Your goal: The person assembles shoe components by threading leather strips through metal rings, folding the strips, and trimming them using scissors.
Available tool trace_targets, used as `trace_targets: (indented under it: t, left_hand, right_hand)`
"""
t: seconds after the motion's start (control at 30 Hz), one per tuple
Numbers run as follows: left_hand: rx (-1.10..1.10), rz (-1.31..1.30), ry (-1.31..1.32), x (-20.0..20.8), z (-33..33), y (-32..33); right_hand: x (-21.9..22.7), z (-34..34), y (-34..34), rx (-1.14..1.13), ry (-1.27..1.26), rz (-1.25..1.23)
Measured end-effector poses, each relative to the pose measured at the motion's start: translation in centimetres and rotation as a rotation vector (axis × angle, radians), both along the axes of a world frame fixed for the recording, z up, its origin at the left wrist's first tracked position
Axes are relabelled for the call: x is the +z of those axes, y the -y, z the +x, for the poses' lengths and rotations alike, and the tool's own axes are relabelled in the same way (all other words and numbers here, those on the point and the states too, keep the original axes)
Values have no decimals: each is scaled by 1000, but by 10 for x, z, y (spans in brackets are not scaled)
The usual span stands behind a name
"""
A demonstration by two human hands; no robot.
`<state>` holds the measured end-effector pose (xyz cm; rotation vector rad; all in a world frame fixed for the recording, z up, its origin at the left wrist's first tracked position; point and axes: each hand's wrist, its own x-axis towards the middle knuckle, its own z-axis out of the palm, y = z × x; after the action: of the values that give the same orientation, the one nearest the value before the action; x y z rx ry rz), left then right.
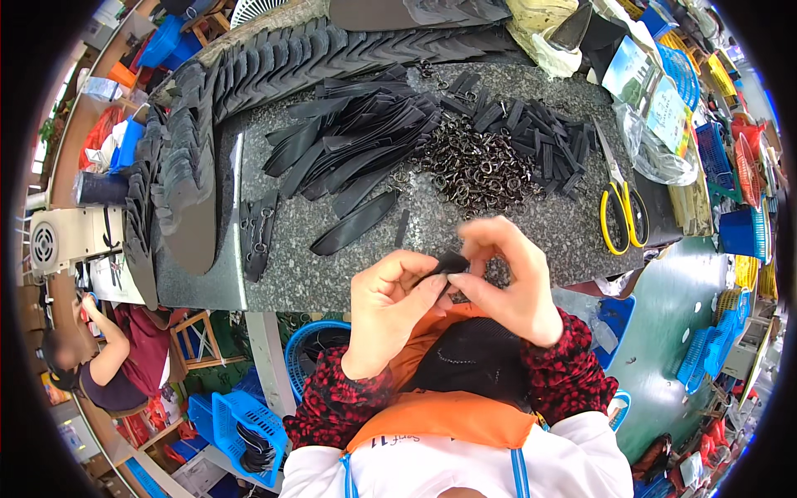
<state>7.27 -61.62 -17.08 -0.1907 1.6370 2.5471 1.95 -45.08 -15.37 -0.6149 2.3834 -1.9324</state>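
Observation:
My left hand (388,305) pinches a small folded black strap (451,264) between thumb and fingers, just off the near edge of the table. From the other side, my right hand (513,280) closes its thumb and fingertips on the same strap; its exact grip is partly hidden. Beyond the hands lies a heap of metal ring clasps (481,170). Left of it is a pile of long pointed black straps (349,141), with one loose long strap (355,222) nearer me. Short black strips (544,137) are scattered to the right, and a single short strip (403,228) rests near my left hand.
Scissors with yellow handles (624,217) lie open at the right of the speckled stone tabletop (307,266). Overlapping dark cut pieces (282,70) line the back and left. A blue basket (315,353) stands below the table. Another person (112,357) works at far left.

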Motion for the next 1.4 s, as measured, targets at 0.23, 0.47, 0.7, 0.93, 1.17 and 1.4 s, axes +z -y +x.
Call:
trace_targets:
  t: [0.23, 0.47, 0.7, 0.93, 1.17, 1.4]
  left_hand:
    - [70, -114, -43, -6, -1, -12]
    - [168, -357, -172, -12, -8, -22]
    - [155, -351, -189, -18, -15, -24]
    - [-36, -271, -269, 2, -4, -12]
    - [-96, -239, 6, 3, -3, -10]
    - [27, -395, -131, -4, 5, -8]
  right_hand:
    - [-15, -3, -5, 163, -721, 235]
    - [-17, -1, 2, 91, -844, 265]
    - [-20, -2, -4, 25, -671, 271]
    - [-3, -17, -19, 309, 193, -26]
    - [-11, 0, -15, 26, -246, 169]
    - [-8, 8, -1, -44, -523, 267]
